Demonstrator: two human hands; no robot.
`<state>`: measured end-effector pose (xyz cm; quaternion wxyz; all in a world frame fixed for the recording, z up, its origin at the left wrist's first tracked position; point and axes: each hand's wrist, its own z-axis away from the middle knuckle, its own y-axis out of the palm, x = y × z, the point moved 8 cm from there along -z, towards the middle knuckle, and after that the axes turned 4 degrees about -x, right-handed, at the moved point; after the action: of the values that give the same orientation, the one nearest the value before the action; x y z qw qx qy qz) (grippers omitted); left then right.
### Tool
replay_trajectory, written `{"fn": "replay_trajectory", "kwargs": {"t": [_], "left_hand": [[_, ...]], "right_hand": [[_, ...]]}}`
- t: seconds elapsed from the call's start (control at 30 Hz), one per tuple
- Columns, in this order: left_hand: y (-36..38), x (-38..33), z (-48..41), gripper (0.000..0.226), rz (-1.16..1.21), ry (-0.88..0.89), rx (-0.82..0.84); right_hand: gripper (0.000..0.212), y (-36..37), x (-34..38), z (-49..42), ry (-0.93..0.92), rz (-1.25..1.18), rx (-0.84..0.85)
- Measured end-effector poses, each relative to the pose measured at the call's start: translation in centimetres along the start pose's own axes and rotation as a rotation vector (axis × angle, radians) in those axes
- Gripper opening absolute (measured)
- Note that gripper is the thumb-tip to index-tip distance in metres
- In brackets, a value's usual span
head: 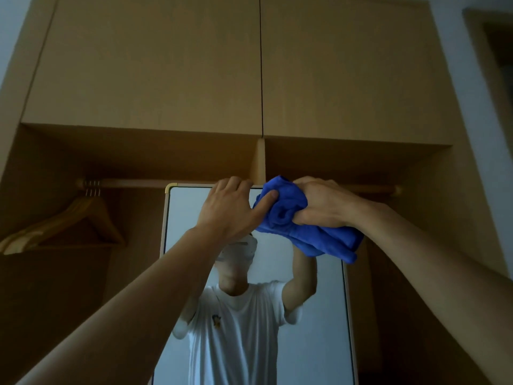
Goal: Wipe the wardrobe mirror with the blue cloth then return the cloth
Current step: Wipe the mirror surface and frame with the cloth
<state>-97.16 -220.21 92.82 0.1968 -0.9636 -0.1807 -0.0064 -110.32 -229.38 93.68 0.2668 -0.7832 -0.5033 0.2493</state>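
Observation:
A tall mirror [188, 218] with a pale frame stands inside the open wooden wardrobe, in the middle of the view. My right hand [322, 202] is shut on a bunched blue cloth [288, 215] held against the mirror's upper right corner; folds of the cloth hang below the fist. My left hand [230, 207] grips the mirror's top edge with its fingers curled over the frame, and its thumb touches the cloth. The glass reflects a person in a white T-shirt with both arms raised.
A wooden rail [133, 183] runs across the wardrobe behind the mirror's top. Wooden hangers [72, 218] hang from it on the left. Two closed upper cabinet doors [261, 65] sit overhead. A white wall [472, 79] lies to the right.

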Motion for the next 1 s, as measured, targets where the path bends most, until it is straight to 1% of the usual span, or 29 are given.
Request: {"fn": "replay_trajectory", "kwargs": {"t": [0.13, 0.23, 0.33, 0.43, 0.5, 0.57, 0.63, 0.7, 0.87, 0.97, 1.0], "left_hand": [[0.3, -0.3, 0.1, 0.083, -0.100, 0.060, 0.138], [-0.1, 0.1, 0.3, 0.086, 0.002, -0.008, 0.094], [0.1, 0.1, 0.5, 0.092, 0.005, 0.009, 0.102], [-0.1, 0.5, 0.2, 0.104, 0.009, 0.024, 0.113], [-0.1, 0.7, 0.0, 0.110, -0.038, 0.073, 0.134], [0.2, 1.0, -0.1, 0.113, -0.158, 0.137, 0.159], [0.3, 2.0, -0.3, 0.100, -0.205, 0.125, 0.146], [-0.1, 3.0, -0.4, 0.087, -0.161, 0.084, 0.112], [-1.1, 5.2, 0.0, 0.078, -0.128, 0.008, 0.095], [-1.4, 6.8, 0.3, 0.082, -0.203, -0.035, 0.123], [-1.6, 7.4, 0.5, 0.078, -0.234, -0.049, 0.115]], "right_hand": [[0.036, -0.2, 0.4, 0.3, 0.032, 0.022, 0.020], [0.035, 0.1, 0.4, 0.5, 0.043, 0.005, 0.019], [0.026, 0.4, 0.4, 0.8, 0.034, -0.028, 0.013], [0.015, -0.1, 0.4, 0.8, 0.007, -0.025, -0.032], [0.017, -1.0, 0.0, 0.4, 0.026, 0.004, -0.081], [0.018, -2.3, -0.5, -0.3, 0.054, 0.025, -0.140], [0.015, -3.8, -0.9, -1.2, 0.072, 0.070, -0.210], [0.015, -5.0, -1.4, -2.0, 0.094, 0.115, -0.271], [0.024, -6.0, -3.7, -2.9, 0.178, 0.193, -0.299], [0.028, -6.3, -5.4, -2.9, 0.247, 0.203, -0.291], [0.027, -6.5, -6.0, -2.9, 0.269, 0.201, -0.287]]}}
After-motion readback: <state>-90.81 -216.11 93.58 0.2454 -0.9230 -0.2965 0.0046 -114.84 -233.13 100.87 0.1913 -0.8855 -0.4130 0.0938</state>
